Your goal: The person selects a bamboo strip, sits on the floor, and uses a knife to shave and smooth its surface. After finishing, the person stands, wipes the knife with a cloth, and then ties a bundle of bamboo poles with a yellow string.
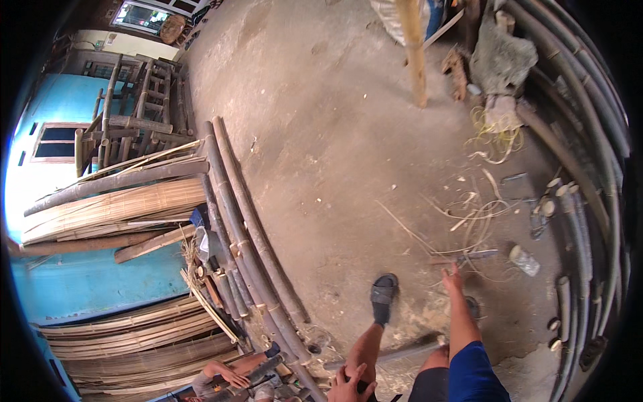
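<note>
My right hand point(453, 275) reaches down to the floor, its fingers stretched out at the brown handle of a knife point(481, 254). Whether the fingertips touch the handle is too small to tell. The knife lies flat, its blade pointing right, among thin pale bamboo strips point(483, 213). My left hand point(349, 384) rests on my left knee with its fingers spread and nothing in it. To the right of the knife lies a clear plastic container point(524, 260).
Long bamboo poles point(251, 228) lie to the left, and more poles point(579, 228) line the right side. An upright post point(412, 53) stands ahead. Rolled bamboo blinds point(120, 208) lean at the blue wall point(100, 285). Another person's hand point(234, 378) is at lower left.
</note>
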{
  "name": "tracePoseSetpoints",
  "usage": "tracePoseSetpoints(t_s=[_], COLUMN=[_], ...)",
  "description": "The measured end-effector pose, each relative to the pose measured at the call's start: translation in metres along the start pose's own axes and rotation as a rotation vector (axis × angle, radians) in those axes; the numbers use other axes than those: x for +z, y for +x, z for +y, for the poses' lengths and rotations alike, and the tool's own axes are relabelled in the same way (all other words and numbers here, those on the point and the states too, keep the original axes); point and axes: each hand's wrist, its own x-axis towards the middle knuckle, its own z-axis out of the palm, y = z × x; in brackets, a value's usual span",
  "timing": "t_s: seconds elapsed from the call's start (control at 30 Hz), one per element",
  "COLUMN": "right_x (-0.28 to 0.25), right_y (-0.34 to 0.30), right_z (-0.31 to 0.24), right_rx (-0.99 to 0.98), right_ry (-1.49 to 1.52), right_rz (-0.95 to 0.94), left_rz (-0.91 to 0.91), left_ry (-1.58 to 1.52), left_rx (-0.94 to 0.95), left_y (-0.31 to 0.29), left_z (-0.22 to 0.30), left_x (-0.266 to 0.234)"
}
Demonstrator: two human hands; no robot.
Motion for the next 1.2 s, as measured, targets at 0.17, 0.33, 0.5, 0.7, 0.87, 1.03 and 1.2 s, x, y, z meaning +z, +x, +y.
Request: tracePoseSetpoints(t_s=[0.17,0.33,0.5,0.7,0.87,1.03,1.2], right_x=[0.054,0.069,0.039,0.046,0.028,-0.026,-0.204], right_y=[0.058,0.084,0.058,0.08,0.061,-0.073,-0.285], right_z=[-0.016,0.025,-0.017,0.006,-0.006,-0.01,-0.016], right_rx=[0.211,0.209,0.117,0.058,0.213,0.155,0.4], right_ry=[0.322,0.22,0.231,0.342,0.2,0.381,0.318], right_rz=[0.239,0.315,0.178,0.201,0.175,0.176,-0.172], left_rz=[0.055,0.024,0.12,0.14,0.182,0.115,0.104], left_ry=[0.07,0.068,0.235,0.218,0.292,0.242,0.427], left_rx=[-0.026,-0.021,0.132,0.193,0.227,0.338,0.574], left_y=[0.026,0.033,0.039,0.056,0.054,0.066,0.063], left_z=[-0.005,-0.011,-0.012,-0.03,-0.006,-0.03,-0.026], left_x=[-0.023,-0.045,-0.04,-0.014,-0.021,-0.029,-0.057])
